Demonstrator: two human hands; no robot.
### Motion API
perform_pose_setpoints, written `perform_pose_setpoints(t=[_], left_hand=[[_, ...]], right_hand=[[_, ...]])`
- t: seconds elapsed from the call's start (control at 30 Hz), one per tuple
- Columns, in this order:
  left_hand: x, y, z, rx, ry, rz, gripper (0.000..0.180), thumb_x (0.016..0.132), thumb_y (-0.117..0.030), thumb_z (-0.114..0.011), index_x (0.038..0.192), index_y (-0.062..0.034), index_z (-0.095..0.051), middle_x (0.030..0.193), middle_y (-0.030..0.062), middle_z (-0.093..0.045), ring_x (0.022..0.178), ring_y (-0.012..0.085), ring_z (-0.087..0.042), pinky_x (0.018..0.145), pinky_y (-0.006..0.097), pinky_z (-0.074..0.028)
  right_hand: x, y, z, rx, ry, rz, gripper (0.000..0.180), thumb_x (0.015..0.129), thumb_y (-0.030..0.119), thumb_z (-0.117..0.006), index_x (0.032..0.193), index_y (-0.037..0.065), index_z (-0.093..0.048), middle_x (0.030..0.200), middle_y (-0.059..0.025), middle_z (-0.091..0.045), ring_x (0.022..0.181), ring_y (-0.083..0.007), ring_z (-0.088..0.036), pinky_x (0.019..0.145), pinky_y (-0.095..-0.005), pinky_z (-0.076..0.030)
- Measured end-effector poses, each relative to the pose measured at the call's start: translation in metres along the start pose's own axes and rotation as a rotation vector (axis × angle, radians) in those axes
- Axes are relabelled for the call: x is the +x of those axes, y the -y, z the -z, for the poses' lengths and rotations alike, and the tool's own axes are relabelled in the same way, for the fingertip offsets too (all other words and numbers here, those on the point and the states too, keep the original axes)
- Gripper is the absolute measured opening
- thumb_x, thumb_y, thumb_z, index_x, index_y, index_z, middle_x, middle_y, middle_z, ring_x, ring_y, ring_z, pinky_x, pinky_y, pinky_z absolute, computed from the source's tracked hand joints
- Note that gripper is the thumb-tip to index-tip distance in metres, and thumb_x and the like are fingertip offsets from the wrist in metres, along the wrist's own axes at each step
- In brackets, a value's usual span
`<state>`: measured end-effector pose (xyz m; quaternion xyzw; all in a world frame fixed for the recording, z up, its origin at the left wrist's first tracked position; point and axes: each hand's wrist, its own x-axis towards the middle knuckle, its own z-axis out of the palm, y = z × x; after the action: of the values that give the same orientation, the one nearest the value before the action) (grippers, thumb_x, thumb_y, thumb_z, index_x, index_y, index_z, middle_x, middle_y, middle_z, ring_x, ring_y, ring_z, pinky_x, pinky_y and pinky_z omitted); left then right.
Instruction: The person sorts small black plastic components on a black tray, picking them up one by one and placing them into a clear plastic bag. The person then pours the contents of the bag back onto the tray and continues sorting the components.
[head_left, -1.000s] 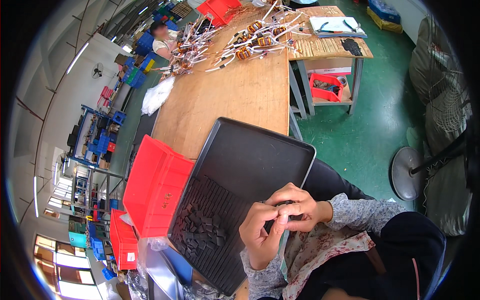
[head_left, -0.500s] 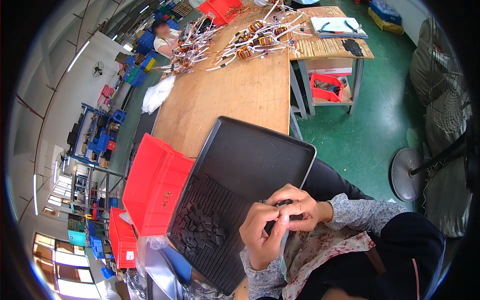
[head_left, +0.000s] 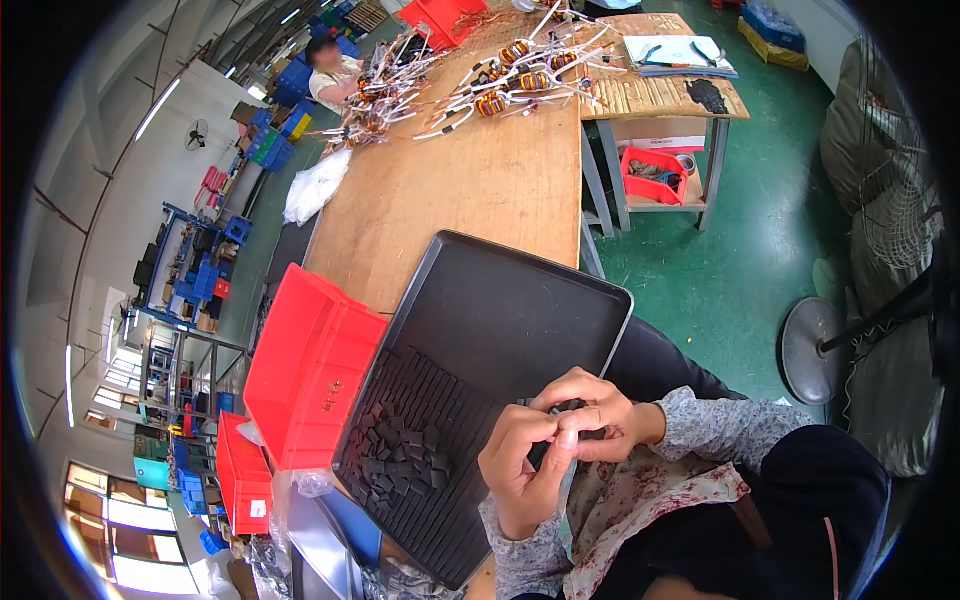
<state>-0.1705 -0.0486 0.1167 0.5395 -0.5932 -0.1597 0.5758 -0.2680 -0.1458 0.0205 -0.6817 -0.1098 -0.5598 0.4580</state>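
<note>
My left hand (head_left: 525, 465) and my right hand (head_left: 595, 415) meet over the near right edge of a black tray (head_left: 520, 310). The fingers of both are closed round small dark pieces (head_left: 570, 406), mostly hidden by the fingers, with the thumbs pressed close together. A strip of pale green material (head_left: 567, 500) hangs below my left hand. In the tray's left part, small black rectangular blocks (head_left: 400, 455) lie in a loose heap. Around and under the heap, more such blocks sit in neat close rows (head_left: 440, 385).
Left of the tray stands a red bin (head_left: 310, 370), with another red bin (head_left: 243, 475) beyond. Wired copper coils (head_left: 490, 103) cover the wooden table's (head_left: 450, 190) far end, where a person (head_left: 330, 75) sits. A fan base (head_left: 812, 350) stands on the green floor at right.
</note>
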Motion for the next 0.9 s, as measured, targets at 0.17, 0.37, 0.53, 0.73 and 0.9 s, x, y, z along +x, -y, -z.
perform_pose_setpoints(t=[0.17,0.37,0.53,0.73,0.9], left_hand=[[-0.001,0.000,0.000,-0.005,-0.006,0.005,0.009,0.083,0.000,-0.070,0.083,0.0000,-0.061,0.079,0.0069,-0.060,0.068,0.0161,-0.054,0.061,0.028,-0.042],[-0.003,0.002,0.001,-0.014,0.006,0.019,0.007,0.084,-0.001,-0.069,0.086,0.0005,-0.063,0.080,0.0073,-0.061,0.070,0.0170,-0.056,0.064,0.028,-0.044],[-0.003,0.002,-0.002,-0.041,-0.026,0.060,0.008,0.085,-0.001,-0.069,0.090,0.0007,-0.064,0.085,0.0079,-0.064,0.075,0.0171,-0.059,0.069,0.028,-0.047],[-0.002,0.001,-0.002,-0.046,-0.006,0.101,0.017,0.085,0.000,-0.067,0.101,0.0034,-0.067,0.087,0.0075,-0.061,0.079,0.0143,-0.057,0.073,0.026,-0.046],[-0.001,-0.001,-0.001,-0.072,0.010,0.100,0.018,0.084,0.001,-0.067,0.102,0.0045,-0.067,0.090,0.0088,-0.062,0.081,0.0145,-0.058,0.073,0.025,-0.046]], right_hand=[[-0.001,0.000,0.000,-0.009,0.002,-0.001,0.039,0.082,0.012,-0.069,0.120,0.004,-0.065,0.124,-0.0190,-0.059,0.111,-0.0301,-0.057,0.094,-0.0398,-0.041],[0.000,0.000,0.000,0.028,0.005,-0.017,0.039,0.083,0.011,-0.069,0.121,0.004,-0.064,0.126,-0.0197,-0.057,0.111,-0.0302,-0.057,0.094,-0.0395,-0.042],[-0.001,0.004,0.000,0.253,-0.009,-0.126,0.040,0.085,0.007,-0.067,0.125,0.001,-0.062,0.132,-0.0203,-0.049,0.113,-0.0313,-0.055,0.098,-0.0421,-0.042],[-0.004,0.006,0.005,0.365,0.047,-0.204,0.043,0.086,0.005,-0.066,0.127,-0.003,-0.059,0.137,-0.0190,-0.042,0.123,-0.0311,-0.046,0.104,-0.0434,-0.037],[-0.003,0.010,0.003,0.435,0.035,-0.237,0.043,0.086,0.005,-0.065,0.128,-0.002,-0.059,0.138,-0.0181,-0.041,0.126,-0.0307,-0.044,0.106,-0.0437,-0.035]])
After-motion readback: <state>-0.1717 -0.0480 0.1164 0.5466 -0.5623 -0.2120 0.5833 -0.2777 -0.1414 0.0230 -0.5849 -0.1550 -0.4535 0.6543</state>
